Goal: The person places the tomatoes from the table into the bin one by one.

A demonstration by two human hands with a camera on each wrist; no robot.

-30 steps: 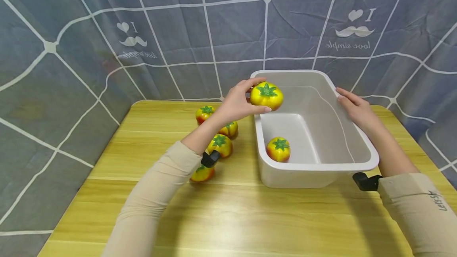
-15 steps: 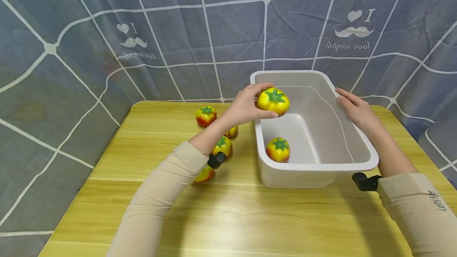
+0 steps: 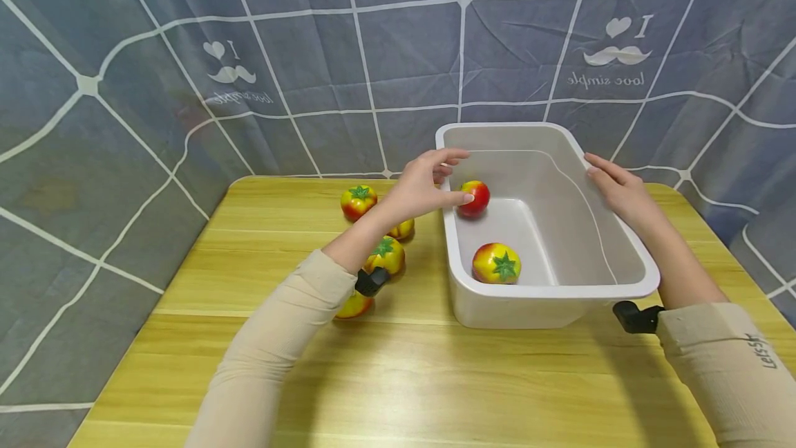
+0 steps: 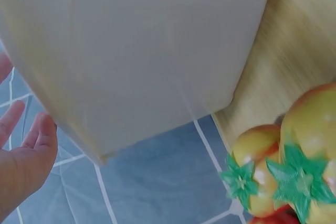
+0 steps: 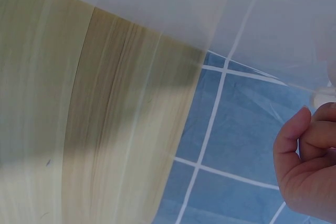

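Note:
My left hand (image 3: 423,185) is over the left rim of a light grey plastic bin (image 3: 553,291), its thumb and fingers spread apart with nothing between them. Just past the thumb, a red-and-yellow toy tomato (image 3: 475,199) is inside the bin, red side showing. Another toy tomato (image 3: 496,265) with a green star-shaped top lies near the bin's front wall. On the far side, my right hand (image 3: 624,192) grips the bin's right rim. The right wrist view shows that hand's fingers (image 5: 315,135) curled at the rim.
Left of the bin, several toy tomatoes stand on the wooden table (image 3: 249,282), including one at the back (image 3: 358,202) and one nearer (image 3: 385,256); my left forearm partly covers them. A grey-blue curtain (image 3: 410,54) with white lines hangs behind the table.
My left hand has moved slightly right and let go of the toy tomato, which dropped into the bin. The tomato at the front has rolled a little right. The right hand stays put.

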